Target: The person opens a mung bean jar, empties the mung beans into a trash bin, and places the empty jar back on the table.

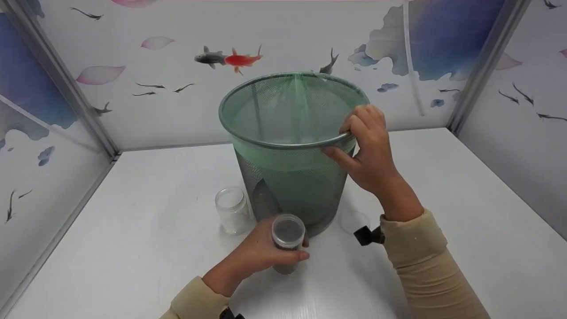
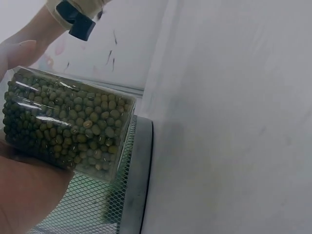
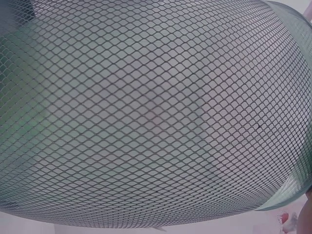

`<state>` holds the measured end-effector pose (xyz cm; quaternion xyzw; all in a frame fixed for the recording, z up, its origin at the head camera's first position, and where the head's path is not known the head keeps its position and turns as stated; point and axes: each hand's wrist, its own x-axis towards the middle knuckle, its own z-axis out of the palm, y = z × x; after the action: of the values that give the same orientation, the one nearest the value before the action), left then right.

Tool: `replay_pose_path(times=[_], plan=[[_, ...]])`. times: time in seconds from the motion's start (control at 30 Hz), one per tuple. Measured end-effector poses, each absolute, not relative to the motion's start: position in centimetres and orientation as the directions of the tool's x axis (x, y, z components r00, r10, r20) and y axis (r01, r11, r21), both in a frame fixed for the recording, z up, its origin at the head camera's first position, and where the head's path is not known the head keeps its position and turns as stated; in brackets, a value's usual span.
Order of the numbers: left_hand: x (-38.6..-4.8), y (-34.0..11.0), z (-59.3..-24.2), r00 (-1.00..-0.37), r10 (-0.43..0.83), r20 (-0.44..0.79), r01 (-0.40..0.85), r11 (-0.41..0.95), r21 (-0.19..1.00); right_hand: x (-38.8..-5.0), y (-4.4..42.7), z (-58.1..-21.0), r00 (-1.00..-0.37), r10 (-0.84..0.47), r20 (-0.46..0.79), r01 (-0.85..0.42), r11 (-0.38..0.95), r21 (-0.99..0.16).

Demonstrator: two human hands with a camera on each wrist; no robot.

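A mesh bin lined with a green bag stands on the table. My right hand grips its rim at the right, fingers over the edge and thumb outside. In front of the bin, my left hand holds a lidded clear jar upright, fingers and thumb around it. Green beans fill that jar in the left wrist view. Mesh wall takes up most of the right wrist view, with part of a hand at its right edge.
A clear, empty-looking jar stands left of the bin. A thin clear round object lies on the table right of the bin, near my right sleeve. Printed panels enclose the table at the back and sides.
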<state>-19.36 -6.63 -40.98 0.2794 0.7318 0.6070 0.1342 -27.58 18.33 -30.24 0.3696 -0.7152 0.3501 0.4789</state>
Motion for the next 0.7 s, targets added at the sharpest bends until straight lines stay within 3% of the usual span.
replay_pose_path(times=[0.7], plan=[[-19.2,-6.1,-43.5,-0.826,0.556,0.091,0.146,0.054,0.988,-27.5,18.3,-30.2,-0.263,-0.197,0.945,-0.863,0.487,-0.138]])
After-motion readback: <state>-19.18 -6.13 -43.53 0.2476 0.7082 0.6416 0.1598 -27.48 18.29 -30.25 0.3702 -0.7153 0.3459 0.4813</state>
